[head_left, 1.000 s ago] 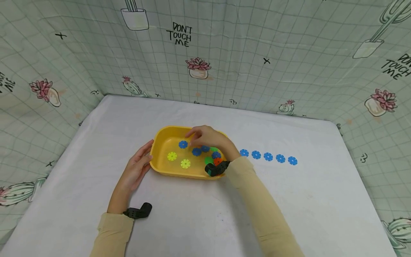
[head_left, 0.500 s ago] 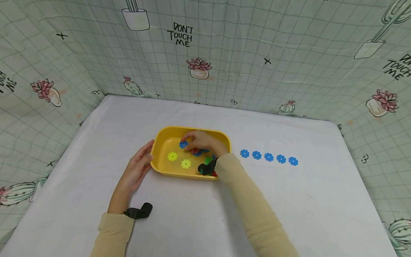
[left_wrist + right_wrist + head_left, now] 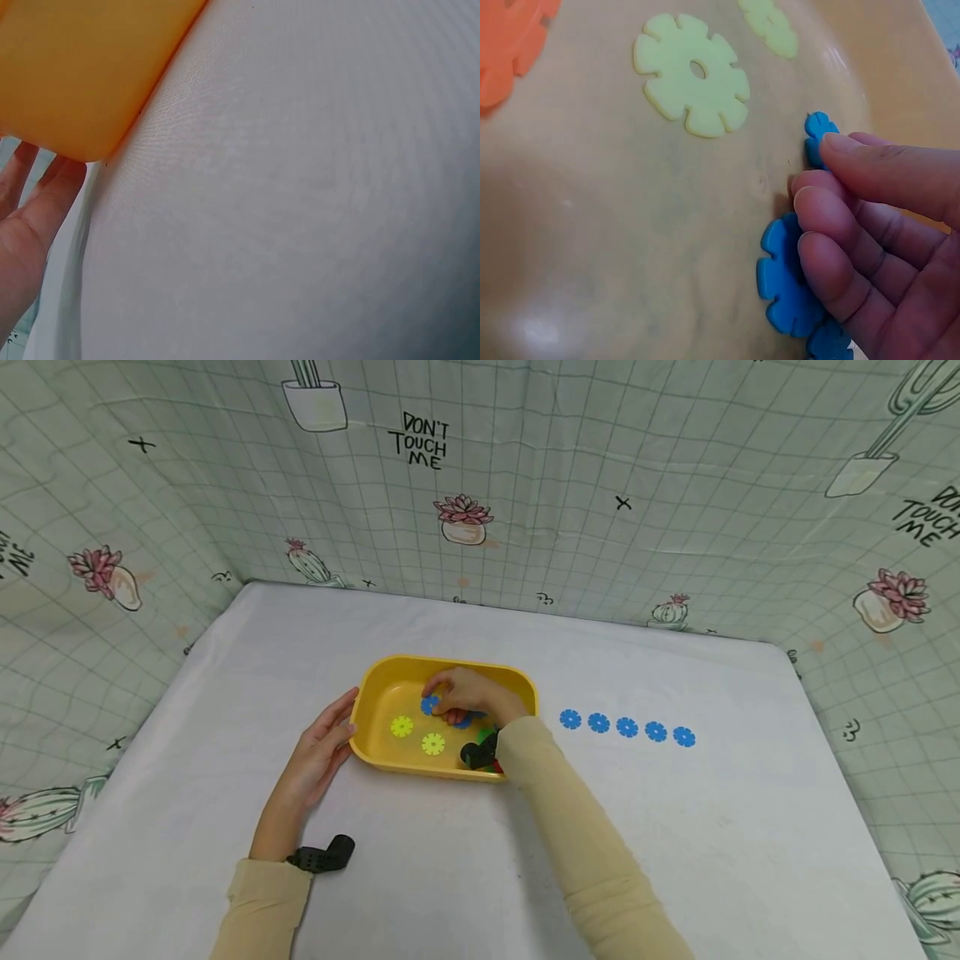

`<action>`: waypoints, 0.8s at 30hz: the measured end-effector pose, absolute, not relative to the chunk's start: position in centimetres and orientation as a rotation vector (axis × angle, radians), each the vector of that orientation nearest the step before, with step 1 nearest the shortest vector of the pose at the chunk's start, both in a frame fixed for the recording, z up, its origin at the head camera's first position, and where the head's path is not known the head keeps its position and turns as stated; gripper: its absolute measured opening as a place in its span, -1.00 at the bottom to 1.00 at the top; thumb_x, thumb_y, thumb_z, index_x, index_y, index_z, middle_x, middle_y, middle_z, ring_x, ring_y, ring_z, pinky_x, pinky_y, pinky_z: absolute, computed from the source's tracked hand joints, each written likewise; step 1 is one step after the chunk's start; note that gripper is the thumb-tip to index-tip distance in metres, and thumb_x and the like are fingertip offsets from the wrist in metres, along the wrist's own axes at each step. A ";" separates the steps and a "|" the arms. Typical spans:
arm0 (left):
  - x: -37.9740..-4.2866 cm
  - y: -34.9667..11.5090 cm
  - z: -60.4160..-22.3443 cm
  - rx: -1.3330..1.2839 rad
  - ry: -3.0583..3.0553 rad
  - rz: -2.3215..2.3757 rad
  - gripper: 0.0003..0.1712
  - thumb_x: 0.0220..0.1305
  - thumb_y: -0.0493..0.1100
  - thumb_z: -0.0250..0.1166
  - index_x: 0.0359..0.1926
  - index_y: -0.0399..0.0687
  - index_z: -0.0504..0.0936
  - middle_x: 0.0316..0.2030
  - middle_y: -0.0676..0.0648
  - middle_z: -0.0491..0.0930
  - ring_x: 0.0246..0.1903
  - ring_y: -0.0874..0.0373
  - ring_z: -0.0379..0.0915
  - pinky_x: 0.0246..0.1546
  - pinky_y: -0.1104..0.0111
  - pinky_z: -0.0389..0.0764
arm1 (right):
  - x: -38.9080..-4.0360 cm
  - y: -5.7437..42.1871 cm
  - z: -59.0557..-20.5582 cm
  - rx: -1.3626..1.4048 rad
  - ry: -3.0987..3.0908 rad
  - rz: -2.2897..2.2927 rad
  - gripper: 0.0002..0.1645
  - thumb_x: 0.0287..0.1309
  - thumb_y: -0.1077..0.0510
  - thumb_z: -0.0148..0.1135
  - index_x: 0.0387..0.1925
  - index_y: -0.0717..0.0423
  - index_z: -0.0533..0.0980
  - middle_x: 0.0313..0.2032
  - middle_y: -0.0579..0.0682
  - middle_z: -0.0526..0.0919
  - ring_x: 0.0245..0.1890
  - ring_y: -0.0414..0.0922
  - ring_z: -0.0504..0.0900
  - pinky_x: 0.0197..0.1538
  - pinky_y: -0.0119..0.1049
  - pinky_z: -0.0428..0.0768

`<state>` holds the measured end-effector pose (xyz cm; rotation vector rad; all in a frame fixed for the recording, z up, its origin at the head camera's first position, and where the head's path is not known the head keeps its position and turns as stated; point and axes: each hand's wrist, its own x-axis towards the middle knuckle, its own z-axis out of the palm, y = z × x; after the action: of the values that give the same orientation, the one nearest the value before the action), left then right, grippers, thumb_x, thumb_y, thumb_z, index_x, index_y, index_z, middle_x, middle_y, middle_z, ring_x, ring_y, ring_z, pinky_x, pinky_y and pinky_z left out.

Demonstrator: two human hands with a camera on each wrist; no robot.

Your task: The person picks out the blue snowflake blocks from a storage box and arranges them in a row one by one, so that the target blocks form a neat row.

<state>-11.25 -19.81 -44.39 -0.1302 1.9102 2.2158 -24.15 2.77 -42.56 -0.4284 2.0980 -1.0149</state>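
Note:
My right hand (image 3: 471,692) reaches into a yellow plastic tray (image 3: 386,673). Thumb and fingers pinch a blue notched disc (image 3: 429,704), which stands tilted in the right wrist view. Beneath the curled lower fingers lies another blue disc (image 3: 780,281), partly hidden. Two yellow notched discs (image 3: 432,744) lie flat on the tray floor nearby. An orange disc (image 3: 506,45) shows at the corner of the right wrist view. My left hand (image 3: 318,752) rests against the tray's left end, fingers fairly straight along its wall.
A row of several blue discs (image 3: 627,727) lies on the white tablecloth (image 3: 750,827) right of the tray. Green pieces (image 3: 486,734) are partly covered by the right wrist and its black camera (image 3: 478,752). A patterned cloth (image 3: 540,527) hangs behind.
My right hand has lowered onto the blue disc, pinched it and drawn it slightly towards me. The left hand and tray have stayed put.

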 end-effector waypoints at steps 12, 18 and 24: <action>-11.2 -19.8 -44.2 -0.133 1.910 2.213 -0.38 0.41 -0.19 -0.04 0.43 0.05 0.05 0.44 -0.13 -0.03 0.20 0.26 0.24 0.05 0.60 0.45 | -24.1 2.5 -42.3 -0.449 2.086 -0.962 -0.70 0.12 0.29 0.21 -0.09 0.10 0.44 -0.57 -0.01 0.49 -0.62 -0.16 0.41 -0.50 -0.44 0.50; -11.2 -19.8 -44.3 -0.126 1.918 2.209 -0.38 0.41 -0.17 -0.03 0.44 0.04 0.04 0.44 -0.12 -0.04 0.24 0.22 0.21 0.06 0.60 0.44 | -24.0 2.4 -42.2 -0.429 2.080 -0.961 -0.71 0.11 0.31 0.21 -0.12 0.06 0.42 -0.59 -0.02 0.46 -0.63 -0.15 0.39 -0.51 -0.43 0.48; -11.2 -19.8 -44.3 -0.111 1.926 2.208 -0.38 0.41 -0.17 -0.03 0.44 0.04 0.04 0.44 -0.11 -0.04 0.25 0.21 0.20 0.07 0.59 0.43 | -24.0 2.4 -42.2 -0.475 2.089 -0.942 -0.72 0.12 0.31 0.21 -0.14 0.07 0.38 -0.57 -0.01 0.47 -0.61 -0.14 0.40 -0.50 -0.43 0.47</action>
<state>-11.15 -19.84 -44.25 -0.1111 1.9263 2.2078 -24.05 2.44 -42.20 -0.4751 2.0894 -0.9418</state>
